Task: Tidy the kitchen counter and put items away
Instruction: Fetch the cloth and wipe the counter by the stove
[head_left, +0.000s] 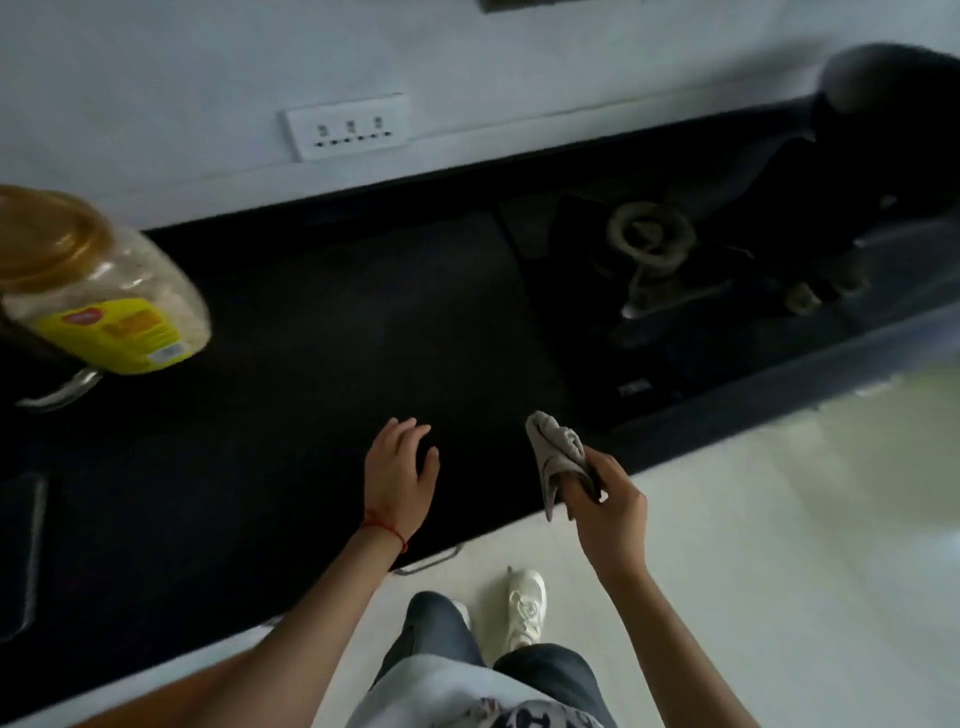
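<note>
Head view, left hand: the left hand (400, 470) lies over the black counter (291, 395) near its front edge, fingers relaxed and slightly spread, holding nothing; a red string circles the wrist
Head view, right hand: the right hand (608, 506) pinches a crumpled grey cloth (558, 457) just above the counter's front edge
Head view, jar: a plastic jar (98, 283) with a yellow label stands at far left
Head view, stove: a gas burner (649, 236) sits at right; a wall socket (348, 132) above

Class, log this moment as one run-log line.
right hand: grips grey cloth | left hand: open above black counter | jar: far left
</note>
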